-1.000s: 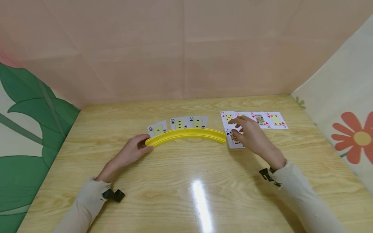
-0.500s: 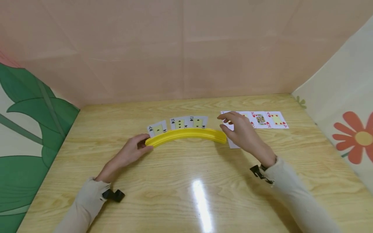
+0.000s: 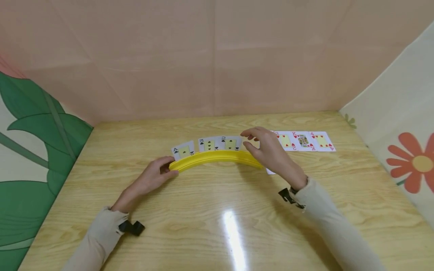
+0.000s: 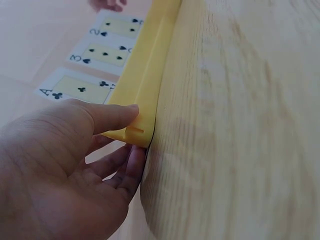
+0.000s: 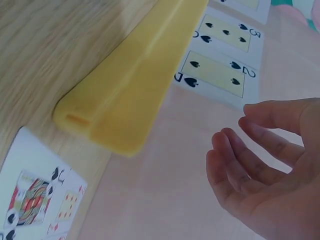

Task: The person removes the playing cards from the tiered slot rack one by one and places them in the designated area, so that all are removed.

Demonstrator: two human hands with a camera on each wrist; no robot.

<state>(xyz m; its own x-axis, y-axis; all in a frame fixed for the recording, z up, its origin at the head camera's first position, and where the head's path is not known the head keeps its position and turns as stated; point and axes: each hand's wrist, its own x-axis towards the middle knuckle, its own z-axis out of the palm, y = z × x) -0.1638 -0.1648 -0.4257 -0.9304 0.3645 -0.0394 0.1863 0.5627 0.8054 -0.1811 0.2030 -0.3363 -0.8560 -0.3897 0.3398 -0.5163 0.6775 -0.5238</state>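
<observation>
A curved yellow card holder [image 3: 217, 155] lies on the table with three cards standing in it: the ace of clubs [image 3: 183, 151], three of spades [image 3: 208, 145] and two of spades [image 3: 231, 143]. My left hand [image 3: 153, 175] grips the holder's left end, thumb on its front face and the other fingers behind and below, as the left wrist view shows. Loosely curved and holding nothing, my right hand [image 3: 268, 149] hovers by the holder's right end, fingertips close to the two of spades. It hides most of the jack of spades [image 5: 32, 200] in the head view.
Face-up cards lie at the back right: the two of hearts [image 3: 286, 140], king of hearts [image 3: 303, 140] and four of hearts [image 3: 320, 141], with a seven of diamonds [image 5: 66, 206] beside the jack. A pink wall [image 3: 217, 67] rises behind the wooden table [image 3: 190, 226].
My right hand has moved left, from over the jack and seven to beside the two of spades. My left hand keeps its grip, and the standing cards stay in place.
</observation>
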